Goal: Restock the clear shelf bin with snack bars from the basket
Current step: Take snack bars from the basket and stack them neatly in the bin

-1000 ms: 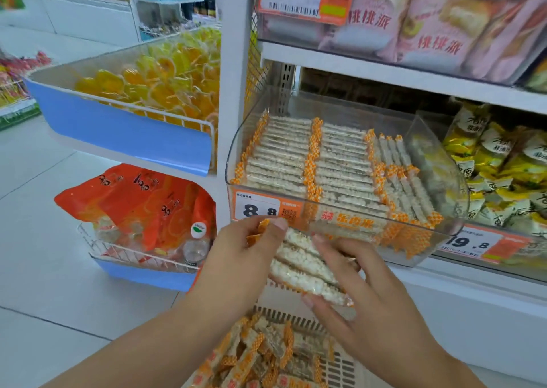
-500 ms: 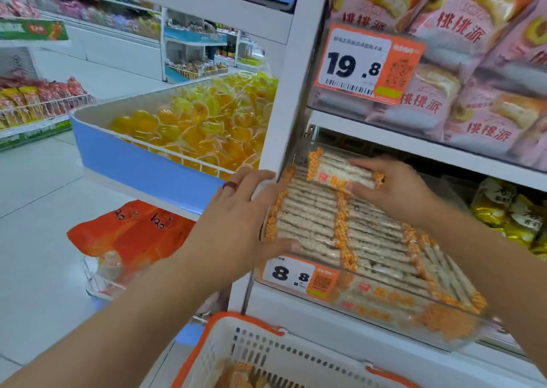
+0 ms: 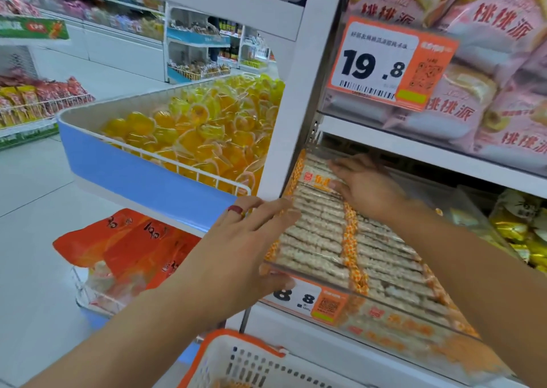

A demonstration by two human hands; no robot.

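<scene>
The clear shelf bin (image 3: 399, 327) sits on the lower shelf and holds rows of white snack bars (image 3: 319, 239) with orange-checked ends. My left hand (image 3: 245, 239) rests on the bin's front-left corner, fingers stretched over the left wall and thumb by the 8.8 price label (image 3: 307, 299). My right hand (image 3: 365, 188) reaches to the back of the bin and lies flat on a few bars (image 3: 310, 177) set on the left row. The white basket with an orange rim (image 3: 225, 336) shows at the bottom edge, its contents mostly out of view.
A white shelf post (image 3: 296, 91) stands just left of the bin. Beyond it is a blue-fronted bin of yellow jelly cups (image 3: 192, 133), with orange bags (image 3: 127, 245) in a wire basket below. Pink cake bags (image 3: 488, 62) fill the shelf above; yellow packets (image 3: 527, 233) lie to the right.
Both hands rose from the basket with a few bars. My right hand carried them to the back of the bin and now lies on them; my left hand settled on the bin's corner.
</scene>
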